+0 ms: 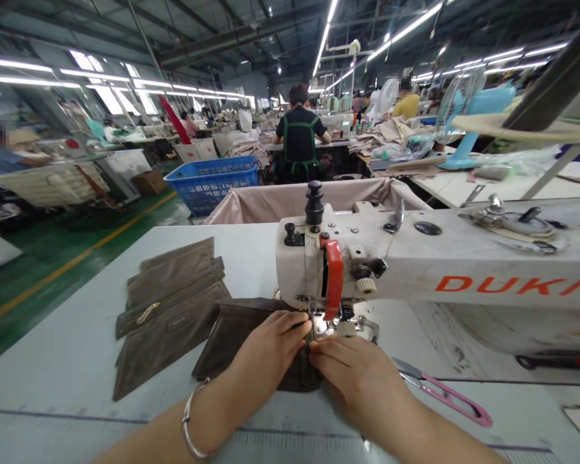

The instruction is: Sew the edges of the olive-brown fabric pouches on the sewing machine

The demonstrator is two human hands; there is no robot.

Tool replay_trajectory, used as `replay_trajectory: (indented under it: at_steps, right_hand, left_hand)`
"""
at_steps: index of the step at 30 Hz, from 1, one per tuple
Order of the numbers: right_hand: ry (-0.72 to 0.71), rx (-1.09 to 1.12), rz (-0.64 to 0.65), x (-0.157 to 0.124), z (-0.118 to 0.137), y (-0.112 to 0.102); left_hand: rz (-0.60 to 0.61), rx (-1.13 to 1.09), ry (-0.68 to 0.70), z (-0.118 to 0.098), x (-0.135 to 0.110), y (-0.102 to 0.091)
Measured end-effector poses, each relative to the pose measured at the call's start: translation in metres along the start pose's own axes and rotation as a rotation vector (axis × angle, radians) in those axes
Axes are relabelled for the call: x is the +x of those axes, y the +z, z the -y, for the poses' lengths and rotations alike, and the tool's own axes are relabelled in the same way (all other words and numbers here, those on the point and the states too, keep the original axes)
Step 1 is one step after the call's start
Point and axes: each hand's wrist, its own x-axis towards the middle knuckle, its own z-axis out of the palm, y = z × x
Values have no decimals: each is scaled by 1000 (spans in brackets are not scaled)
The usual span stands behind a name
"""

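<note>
Loosely curled, right hand (355, 370) touches fabric (249, 332).

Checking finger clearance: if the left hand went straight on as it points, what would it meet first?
Probably the metal presser foot of the sewing machine, just beyond the left hand; depth there is hard to judge.

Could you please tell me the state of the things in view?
Left hand: fingertips on the dark fabric
Right hand: fingertips on the dark fabric
Dark fabric: partly covered by both hands
Brown pieces: overlapping in a loose pile
Pink snips: lying unheld
Sewing machine: running or not, cannot tell
Ceiling light: lit
Blue basket: upright
</note>
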Motion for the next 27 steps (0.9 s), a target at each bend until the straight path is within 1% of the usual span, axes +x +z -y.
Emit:
replay_trajectory:
  at_steps: [2,4,7,11,15,18,21,23,24,27]
  right_hand:
    - [0,28,0,-1,0,-3]
    - [-1,50,-1,-2,0,-6]
    - [-3,64,-14,-2,1,-6]
    - [1,75,-17,-1,1,-5]
    - [18,22,27,0,0,-4]
    - [7,20,50,0,1,1]
    - [12,39,26,0,4,2]
    - [25,53,42,1,5,-8]
    - [34,69,81,1,4,-16]
    - [80,116,270,-2,-2,-51]
  left_hand:
    - [-10,-16,-24,-4,-2,1]
    - [-12,-32,-20,-6,-4,3]
    - [-4,-42,-17,-5,-4,5]
    - [-16,-34,2,-1,-2,3]
    - [-66,-72,6,2,0,1]
    - [-62,-115,-11,3,0,1]
    - [-54,-153,-11,3,-4,-2]
    - [-21,-188,-33,4,-9,-6]
    - [10,-203,-44,3,-13,-8]
    - [105,-191,-24,1,-24,-12]
